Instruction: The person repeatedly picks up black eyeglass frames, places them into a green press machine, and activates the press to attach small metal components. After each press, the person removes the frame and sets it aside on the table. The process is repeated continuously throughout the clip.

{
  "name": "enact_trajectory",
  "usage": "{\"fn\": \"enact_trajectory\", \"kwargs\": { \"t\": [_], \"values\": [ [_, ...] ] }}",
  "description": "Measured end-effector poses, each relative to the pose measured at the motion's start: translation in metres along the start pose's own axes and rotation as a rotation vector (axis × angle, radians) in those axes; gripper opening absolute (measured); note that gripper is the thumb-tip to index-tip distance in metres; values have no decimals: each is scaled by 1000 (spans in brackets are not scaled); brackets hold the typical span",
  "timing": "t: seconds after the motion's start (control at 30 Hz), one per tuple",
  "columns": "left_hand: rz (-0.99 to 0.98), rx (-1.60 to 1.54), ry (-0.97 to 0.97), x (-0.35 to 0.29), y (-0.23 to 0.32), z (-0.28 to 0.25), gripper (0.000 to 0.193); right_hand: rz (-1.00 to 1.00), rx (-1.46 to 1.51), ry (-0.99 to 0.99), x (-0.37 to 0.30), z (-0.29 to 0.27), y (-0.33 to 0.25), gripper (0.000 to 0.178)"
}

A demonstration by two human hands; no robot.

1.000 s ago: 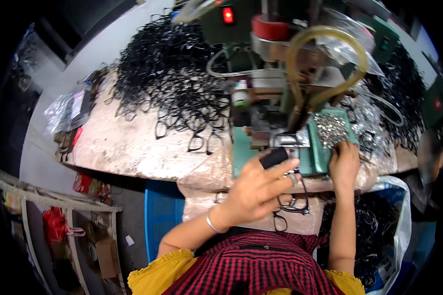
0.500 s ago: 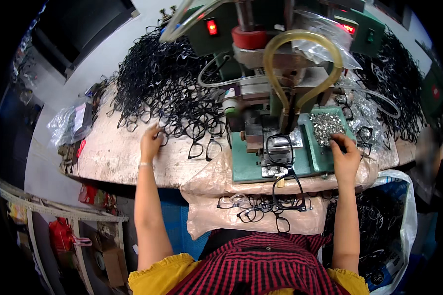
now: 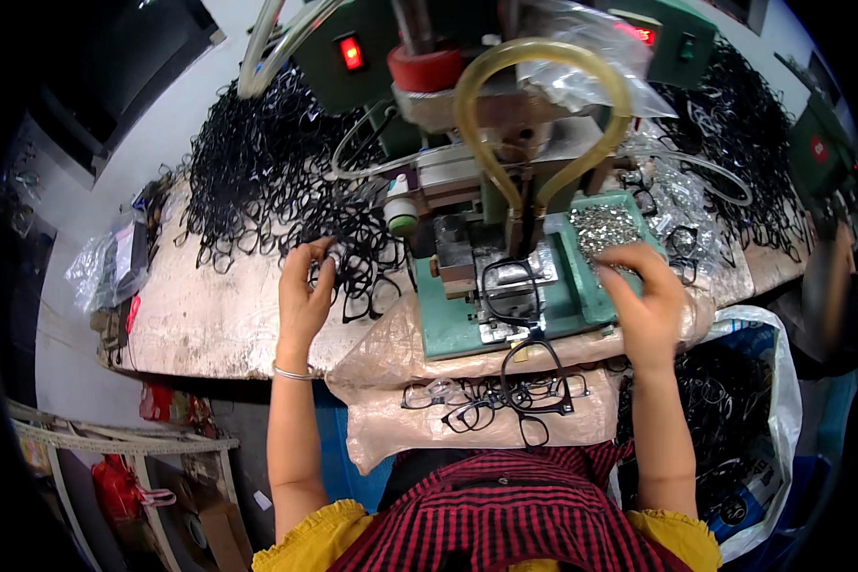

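My left hand [image 3: 305, 291] reaches into the edge of a big heap of black eyeglass frames [image 3: 257, 172] on the workbench, fingers curled around one frame [image 3: 348, 276]. My right hand [image 3: 643, 300] rests on the green machine's tray of small silver metal parts [image 3: 601, 229], fingertips down among them; I cannot tell what it pinches. A black eyeglass frame [image 3: 510, 291] sits on the fixture of the green press machine [image 3: 505, 191] between my hands.
Finished black frames [image 3: 491, 400] lie on the plastic sheet over my lap. A white bag [image 3: 763, 429] of frames hangs at the right. More frames [image 3: 744, 124] pile up at the back right. A yellow hose [image 3: 543, 114] loops over the machine. Bagged items [image 3: 114, 262] sit far left.
My left hand left the machine, swung left to the heap of frames and has now closed around one. My right hand stayed at the tray of metal parts.
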State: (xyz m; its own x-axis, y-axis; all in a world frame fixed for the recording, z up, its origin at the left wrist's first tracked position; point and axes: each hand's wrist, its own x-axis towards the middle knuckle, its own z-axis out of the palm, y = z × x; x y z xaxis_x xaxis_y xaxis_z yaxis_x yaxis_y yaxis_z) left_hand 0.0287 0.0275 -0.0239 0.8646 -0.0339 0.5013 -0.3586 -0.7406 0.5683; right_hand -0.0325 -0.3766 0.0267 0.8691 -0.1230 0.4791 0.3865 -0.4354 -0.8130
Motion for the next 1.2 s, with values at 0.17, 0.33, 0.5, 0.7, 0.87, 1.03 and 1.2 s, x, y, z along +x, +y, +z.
{"fn": "enact_trajectory", "kwargs": {
  "t": [0.17,0.33,0.5,0.7,0.87,1.03,1.2],
  "values": [
    [-324,-616,291,-16,32,45,11,143,426,89,23,65,0,39],
    [-254,-941,275,-29,75,47,14,202,555,119,14,70,-4,46],
    [456,-948,286,25,172,6,14,268,683,46,16,69,-28,52],
    [538,-611,117,10,177,10,6,132,481,-104,3,47,-40,57],
    [764,-345,-165,-2,178,45,13,181,175,286,17,5,56,47],
    [792,-322,-159,-3,173,53,20,288,-195,142,-31,-16,101,21],
    [753,-330,-179,-8,171,46,22,72,-612,-3,-28,-8,77,14]
  ]
}}
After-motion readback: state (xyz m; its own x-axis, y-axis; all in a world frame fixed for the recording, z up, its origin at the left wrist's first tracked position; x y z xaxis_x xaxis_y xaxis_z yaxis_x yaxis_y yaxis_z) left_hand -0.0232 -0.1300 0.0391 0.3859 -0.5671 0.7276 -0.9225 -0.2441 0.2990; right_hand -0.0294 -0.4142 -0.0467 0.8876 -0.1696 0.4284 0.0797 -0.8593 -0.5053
